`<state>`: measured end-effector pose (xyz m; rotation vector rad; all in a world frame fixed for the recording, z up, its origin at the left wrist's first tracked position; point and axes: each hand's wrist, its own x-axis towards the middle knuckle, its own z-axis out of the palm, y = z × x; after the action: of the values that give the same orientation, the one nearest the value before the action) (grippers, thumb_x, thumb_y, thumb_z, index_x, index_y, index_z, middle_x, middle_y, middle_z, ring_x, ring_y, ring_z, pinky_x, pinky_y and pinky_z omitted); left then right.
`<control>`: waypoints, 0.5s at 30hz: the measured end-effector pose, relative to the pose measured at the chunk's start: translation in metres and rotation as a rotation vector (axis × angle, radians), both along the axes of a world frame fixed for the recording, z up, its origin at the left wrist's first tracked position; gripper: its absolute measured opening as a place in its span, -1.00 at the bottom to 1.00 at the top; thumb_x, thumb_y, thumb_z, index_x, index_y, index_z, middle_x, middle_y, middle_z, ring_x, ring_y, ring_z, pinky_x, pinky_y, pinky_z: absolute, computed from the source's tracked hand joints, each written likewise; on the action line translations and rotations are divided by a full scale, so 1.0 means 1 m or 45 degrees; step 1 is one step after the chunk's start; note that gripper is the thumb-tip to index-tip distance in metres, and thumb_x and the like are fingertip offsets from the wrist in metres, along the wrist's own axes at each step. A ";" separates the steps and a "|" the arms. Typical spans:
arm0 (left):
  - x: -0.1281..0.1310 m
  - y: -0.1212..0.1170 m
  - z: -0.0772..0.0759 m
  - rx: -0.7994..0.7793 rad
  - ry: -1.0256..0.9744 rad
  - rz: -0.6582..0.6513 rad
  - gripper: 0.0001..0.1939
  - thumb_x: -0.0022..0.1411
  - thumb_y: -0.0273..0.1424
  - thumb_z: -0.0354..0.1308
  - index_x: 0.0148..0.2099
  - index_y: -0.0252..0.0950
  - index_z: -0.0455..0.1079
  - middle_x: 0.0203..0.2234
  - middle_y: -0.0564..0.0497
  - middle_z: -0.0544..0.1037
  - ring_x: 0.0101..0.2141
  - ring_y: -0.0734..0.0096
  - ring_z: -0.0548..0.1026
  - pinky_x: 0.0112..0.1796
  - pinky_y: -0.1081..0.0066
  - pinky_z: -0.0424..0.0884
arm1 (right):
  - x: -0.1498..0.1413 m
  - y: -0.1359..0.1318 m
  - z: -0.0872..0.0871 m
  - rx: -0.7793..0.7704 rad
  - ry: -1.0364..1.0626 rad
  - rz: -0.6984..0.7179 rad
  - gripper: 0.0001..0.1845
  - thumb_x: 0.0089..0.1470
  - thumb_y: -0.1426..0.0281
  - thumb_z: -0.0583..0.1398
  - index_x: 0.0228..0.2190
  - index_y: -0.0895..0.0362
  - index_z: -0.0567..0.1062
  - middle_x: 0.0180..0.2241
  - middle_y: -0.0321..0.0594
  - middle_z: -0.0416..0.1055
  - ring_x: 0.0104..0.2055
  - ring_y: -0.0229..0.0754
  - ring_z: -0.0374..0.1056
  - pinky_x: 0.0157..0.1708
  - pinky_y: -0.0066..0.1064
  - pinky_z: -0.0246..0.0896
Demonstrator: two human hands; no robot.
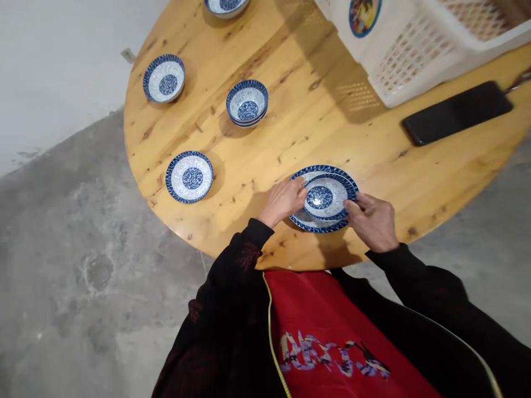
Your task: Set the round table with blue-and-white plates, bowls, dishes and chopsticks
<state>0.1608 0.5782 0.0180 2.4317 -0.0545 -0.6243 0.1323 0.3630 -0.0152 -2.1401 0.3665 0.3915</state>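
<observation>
Near the table's front edge, a small blue-and-white plate [332, 211] is over a larger plate [314, 227] with the same kind of patterned rim. My left hand [286, 199] closes its fingers on the small plate's left rim. On the opposite side, my right hand [373, 218] pinches that plate's right rim between thumb and fingers. Whether the small plate rests on the larger one or hovers just above it, I cannot tell. The larger plate's left and right edges are partly covered by my hands.
A small plate [181, 188] lies to the left. Beyond it are a bowl [154, 83], a stack of bowls [248, 120] and another dish [227, 14] cut by the frame. A white plastic basket [409, 61] and a black phone [458, 113] occupy the wooden table's [282, 138] right side.
</observation>
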 end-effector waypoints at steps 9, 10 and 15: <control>0.003 -0.004 -0.007 -0.097 -0.024 0.078 -0.82 0.38 -0.46 0.06 -0.29 -0.20 0.43 -0.25 -0.13 0.61 -0.08 0.02 0.55 -0.11 0.22 0.32 | 0.002 0.000 0.008 -0.027 -0.011 -0.022 -0.72 0.05 0.35 0.23 -0.59 0.01 0.25 -0.69 -0.36 0.26 -0.54 -0.11 0.40 -0.57 -0.38 0.16; 0.002 -0.004 -0.006 -0.119 -0.010 0.102 -0.82 0.37 -0.46 0.08 -0.30 -0.21 0.43 -0.25 -0.13 0.61 -0.07 0.02 0.54 -0.10 0.23 0.32 | 0.003 -0.002 0.009 -0.042 0.001 0.004 -0.74 0.06 0.34 0.22 -0.58 0.02 0.28 -0.69 -0.35 0.28 -0.55 -0.12 0.39 -0.56 -0.37 0.16; 0.002 -0.004 -0.009 -0.248 -0.031 0.181 -0.82 0.37 -0.44 0.12 -0.33 -0.22 0.44 -0.25 -0.13 0.61 -0.02 0.00 0.52 -0.09 0.24 0.31 | 0.004 -0.011 0.015 -0.148 -0.014 0.126 -0.74 0.12 0.25 0.20 -0.56 0.06 0.40 -0.68 -0.28 0.37 -0.62 -0.17 0.26 -0.53 -0.30 0.12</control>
<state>0.1629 0.5745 0.0089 2.2325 0.0451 -0.5010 0.1364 0.3522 0.0002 -2.2795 0.2836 0.4232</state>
